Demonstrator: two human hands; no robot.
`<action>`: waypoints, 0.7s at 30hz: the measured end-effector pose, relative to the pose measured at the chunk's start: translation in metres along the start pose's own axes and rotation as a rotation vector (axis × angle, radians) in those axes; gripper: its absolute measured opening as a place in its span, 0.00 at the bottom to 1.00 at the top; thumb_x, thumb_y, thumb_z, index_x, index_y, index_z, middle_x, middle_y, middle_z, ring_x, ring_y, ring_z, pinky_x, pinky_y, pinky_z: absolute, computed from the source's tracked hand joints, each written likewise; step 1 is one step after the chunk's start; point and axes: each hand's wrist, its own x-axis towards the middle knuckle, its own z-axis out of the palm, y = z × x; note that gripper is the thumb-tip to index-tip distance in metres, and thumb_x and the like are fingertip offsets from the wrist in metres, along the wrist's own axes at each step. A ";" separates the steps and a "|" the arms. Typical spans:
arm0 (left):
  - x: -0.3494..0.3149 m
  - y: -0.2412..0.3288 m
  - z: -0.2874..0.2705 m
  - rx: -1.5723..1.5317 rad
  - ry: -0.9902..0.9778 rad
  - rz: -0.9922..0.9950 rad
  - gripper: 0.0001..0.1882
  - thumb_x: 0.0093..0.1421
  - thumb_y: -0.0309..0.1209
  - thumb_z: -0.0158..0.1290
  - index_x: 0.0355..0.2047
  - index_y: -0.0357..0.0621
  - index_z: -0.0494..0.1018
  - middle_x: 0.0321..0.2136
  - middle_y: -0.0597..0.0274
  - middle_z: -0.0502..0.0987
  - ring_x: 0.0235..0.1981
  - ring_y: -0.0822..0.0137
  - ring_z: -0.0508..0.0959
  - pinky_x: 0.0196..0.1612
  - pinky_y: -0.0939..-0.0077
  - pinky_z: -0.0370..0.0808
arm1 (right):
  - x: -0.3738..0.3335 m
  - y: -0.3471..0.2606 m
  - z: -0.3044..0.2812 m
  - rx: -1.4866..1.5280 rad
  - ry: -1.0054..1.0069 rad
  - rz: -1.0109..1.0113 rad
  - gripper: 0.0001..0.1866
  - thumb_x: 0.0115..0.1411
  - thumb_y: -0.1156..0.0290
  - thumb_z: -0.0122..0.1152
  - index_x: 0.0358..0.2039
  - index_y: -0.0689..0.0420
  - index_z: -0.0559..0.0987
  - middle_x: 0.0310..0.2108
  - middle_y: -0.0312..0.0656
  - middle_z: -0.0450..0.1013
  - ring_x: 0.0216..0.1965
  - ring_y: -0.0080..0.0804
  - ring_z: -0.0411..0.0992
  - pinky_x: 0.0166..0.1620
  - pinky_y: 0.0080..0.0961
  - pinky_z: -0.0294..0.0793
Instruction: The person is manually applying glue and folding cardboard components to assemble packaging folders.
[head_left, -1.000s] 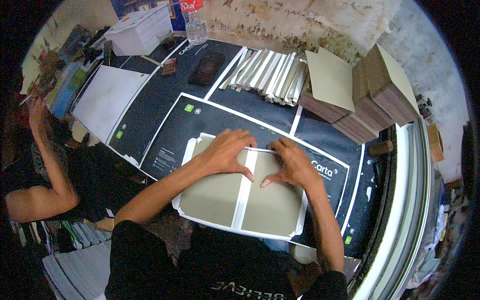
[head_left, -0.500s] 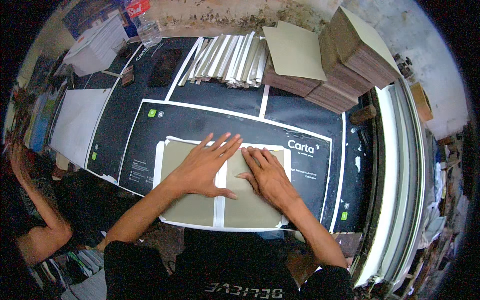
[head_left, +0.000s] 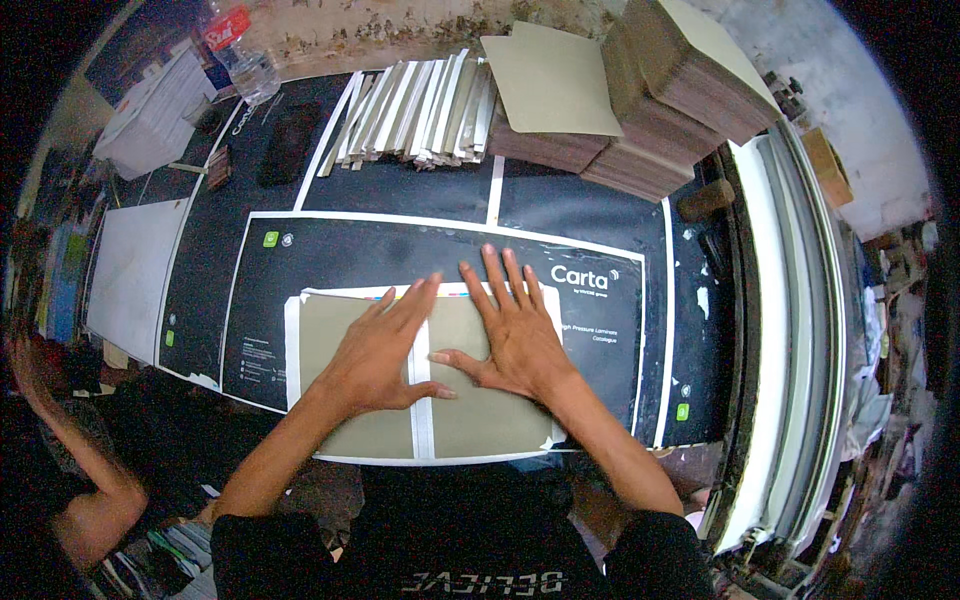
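Observation:
A book cover blank lies flat in front of me: two grey-brown boards (head_left: 490, 420) on a white sheet, with a narrow white spine strip (head_left: 423, 436) between them. White paper borders the boards, and small colour marks show along the far edge. My left hand (head_left: 375, 358) lies over the left board, fingers stretched forward and thumb reaching across the spine strip. On the right board rests my right hand (head_left: 522, 345), fingers spread, their tips beyond the cover's far edge. Neither hand holds anything.
Under the cover is a black printed sheet (head_left: 345, 250) on the table. Behind lie white and grey strips (head_left: 420, 110), with stacked boards (head_left: 650, 130) at far right. A paper stack (head_left: 155, 115) and a plastic bottle (head_left: 245, 65) stand far left. Another person's arm (head_left: 90, 450) is at left.
My right hand's fingers have straightened, spread and slid forward past the cover's far edge. My left hand has shifted slightly left and back on the cover. The whole view has shifted a little.

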 end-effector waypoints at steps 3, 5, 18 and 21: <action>0.002 -0.008 -0.029 0.101 -0.009 -0.041 0.77 0.37 0.71 0.68 0.75 0.40 0.43 0.75 0.46 0.49 0.74 0.40 0.52 0.76 0.44 0.40 | -0.008 -0.008 -0.002 0.015 -0.041 0.003 0.50 0.66 0.33 0.48 0.74 0.59 0.53 0.75 0.55 0.47 0.76 0.60 0.42 0.75 0.53 0.38; -0.004 -0.021 -0.047 0.352 -0.090 -0.055 0.78 0.35 0.73 0.66 0.75 0.39 0.42 0.74 0.45 0.50 0.74 0.43 0.52 0.75 0.38 0.36 | -0.010 -0.013 -0.004 0.029 -0.026 0.012 0.47 0.66 0.38 0.52 0.73 0.60 0.55 0.74 0.55 0.50 0.75 0.60 0.45 0.75 0.53 0.43; -0.072 -0.051 -0.025 0.323 -0.055 -0.173 0.66 0.50 0.69 0.60 0.76 0.48 0.38 0.77 0.55 0.44 0.76 0.49 0.46 0.70 0.26 0.33 | 0.046 -0.042 0.019 0.177 0.035 -0.130 0.54 0.58 0.35 0.62 0.70 0.65 0.58 0.74 0.61 0.48 0.75 0.58 0.46 0.74 0.49 0.48; -0.082 -0.049 -0.015 0.394 0.014 -0.168 0.65 0.50 0.67 0.61 0.75 0.42 0.43 0.75 0.49 0.49 0.76 0.49 0.49 0.69 0.24 0.38 | 0.048 -0.056 0.029 0.129 -0.035 -0.210 0.56 0.60 0.31 0.57 0.72 0.64 0.55 0.75 0.59 0.46 0.76 0.58 0.42 0.75 0.51 0.40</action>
